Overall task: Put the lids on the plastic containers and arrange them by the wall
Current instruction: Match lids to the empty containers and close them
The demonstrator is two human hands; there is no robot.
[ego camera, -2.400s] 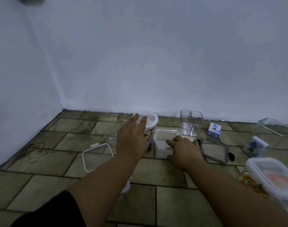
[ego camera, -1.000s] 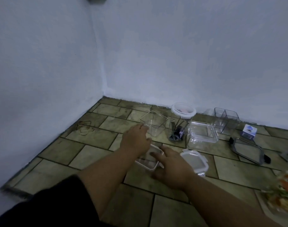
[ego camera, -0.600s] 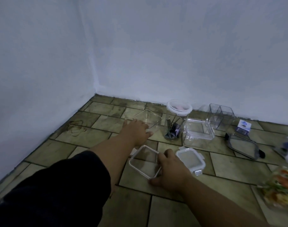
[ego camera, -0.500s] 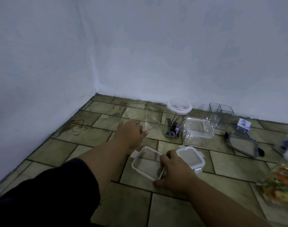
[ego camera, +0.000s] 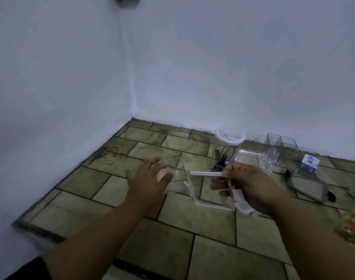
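Note:
My right hand (ego camera: pixel 248 185) grips a clear square lid (ego camera: pixel 203 191) by its right side and holds it tilted above the floor. My left hand (ego camera: pixel 149 182) has its fingers spread against the near side of an empty clear square container (ego camera: pixel 175 168), without closing on it. The lid hangs just right of that container. Behind them stand a round jar with a white lid (ego camera: pixel 230 137) and a low clear rectangular container (ego camera: pixel 254 160) with no lid.
A white-clipped lid or box (ego camera: pixel 243 207) lies under my right wrist. A divided clear organiser (ego camera: pixel 281 148) stands by the back wall (ego camera: pixel 233 77), with a small white-and-blue box (ego camera: pixel 310 161) and a dark-rimmed lid (ego camera: pixel 308 183) to its right. A colourful packet (ego camera: pixel 352 226) lies at the right edge.
My right hand has picked the clear square lid up off the floor and raised it toward the square container. My left hand stays at that container.

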